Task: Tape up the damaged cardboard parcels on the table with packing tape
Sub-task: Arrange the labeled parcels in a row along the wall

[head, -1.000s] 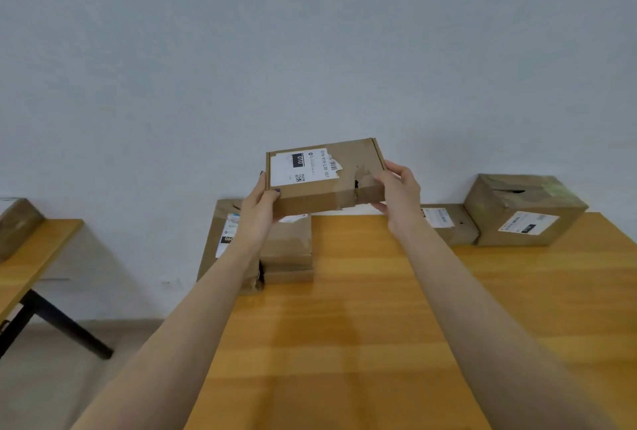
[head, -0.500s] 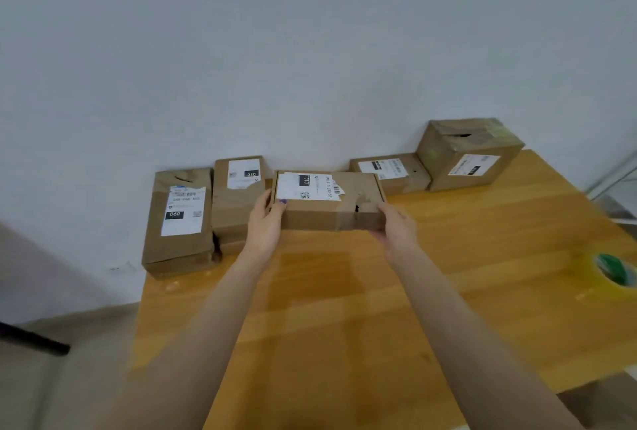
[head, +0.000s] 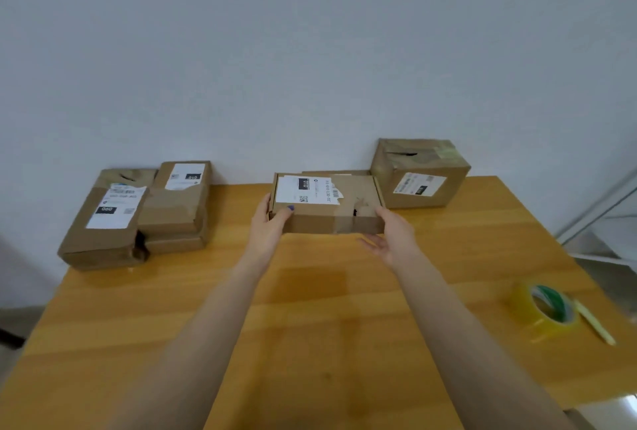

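Flat parcel (head: 331,219) at table (head: 310,326) far-centre; top torn
Your L hand (head: 270,226) grips its left end; R hand (head: 393,240) lies open at right corner; prob light, thin card; hold ends, not tear

Plain pale grey wall (head: 310,50) behind the far edge of the honey-coloured wooden counter (head: 310,333); white metal rack (head: 598,210) beyond its right edge.

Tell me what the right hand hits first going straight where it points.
The flat brown cardboard parcel with the torn white label, at its near right corner; right hand seems nearly touching, depth unclear.
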Demonstrator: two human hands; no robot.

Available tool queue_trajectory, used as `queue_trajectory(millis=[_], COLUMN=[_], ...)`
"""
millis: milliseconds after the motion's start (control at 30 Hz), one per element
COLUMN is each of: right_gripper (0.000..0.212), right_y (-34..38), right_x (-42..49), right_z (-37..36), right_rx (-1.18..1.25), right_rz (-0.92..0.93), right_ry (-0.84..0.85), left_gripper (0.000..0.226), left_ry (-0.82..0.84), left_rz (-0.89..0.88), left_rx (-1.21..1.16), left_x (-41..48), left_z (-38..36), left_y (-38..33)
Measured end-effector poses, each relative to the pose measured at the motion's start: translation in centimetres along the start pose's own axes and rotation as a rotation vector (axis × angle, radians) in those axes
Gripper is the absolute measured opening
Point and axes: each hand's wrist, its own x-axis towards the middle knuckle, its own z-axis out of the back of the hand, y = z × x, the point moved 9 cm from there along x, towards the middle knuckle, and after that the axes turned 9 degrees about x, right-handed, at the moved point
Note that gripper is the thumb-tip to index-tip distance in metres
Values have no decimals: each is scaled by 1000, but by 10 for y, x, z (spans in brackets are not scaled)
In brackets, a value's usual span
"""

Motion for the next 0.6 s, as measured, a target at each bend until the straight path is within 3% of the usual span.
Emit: queue_trajectory(millis=[100,300,600], right_gripper=[27,33,31], right_y=[23,24,2], right_x=[15,33,51], right_z=[36,88,77], right_rx=[-74,-155,-103], right_rz=[5,-78,-193], right_ry=[-5,-50,16], left_gripper=[82,68,69], left_ry=[8,19,-20], left_rz=[33,27,50], left_rx=[31,152,491], left_x=[-18,-47,-28], left_z=[-45,-98,-85], left_y=[9,24,15])
